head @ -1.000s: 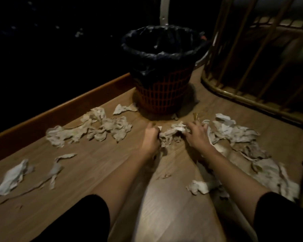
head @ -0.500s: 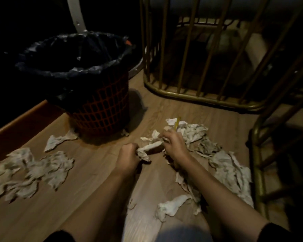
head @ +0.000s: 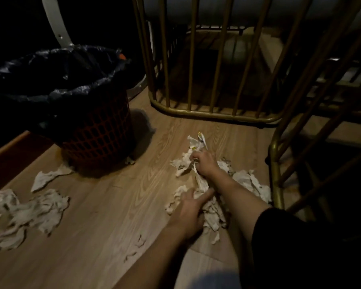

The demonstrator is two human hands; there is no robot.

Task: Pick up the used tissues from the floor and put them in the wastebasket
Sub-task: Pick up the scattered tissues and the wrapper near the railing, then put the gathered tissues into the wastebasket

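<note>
Tissues (head: 198, 163) are bunched in the person's right hand (head: 204, 164), fingers curled tight round a crumpled strip that trails back toward the left hand (head: 193, 206). That left hand lies flat with fingers spread on the nearer heap of tissues (head: 213, 215), pressing or raking it rather than gripping anything. Something small and yellowish pokes out of the paper just beyond the right fist; I can't tell what it is.

Both hands work the pile on the wooden floor (head: 104, 205) just beside the brass railing (head: 217, 116). To do this step well, I'd say the left hand should sweep the loose scraps inward under the right so one compact wad forms, then close over it, since torn tissue like this sheds bits when lifted loosely. A few shreds by the left forearm look easy to miss.

Further out, the red mesh wastebasket (head: 98, 140) with its black liner (head: 56, 76) stands to the left, near but a reach away, mouth wide open, so carrying the wad across with both hands cupped seems wise. More tissues lie at its foot (head: 45, 178) and in a big scatter at the far left (head: 27, 211), so much of the job looks undone
</note>
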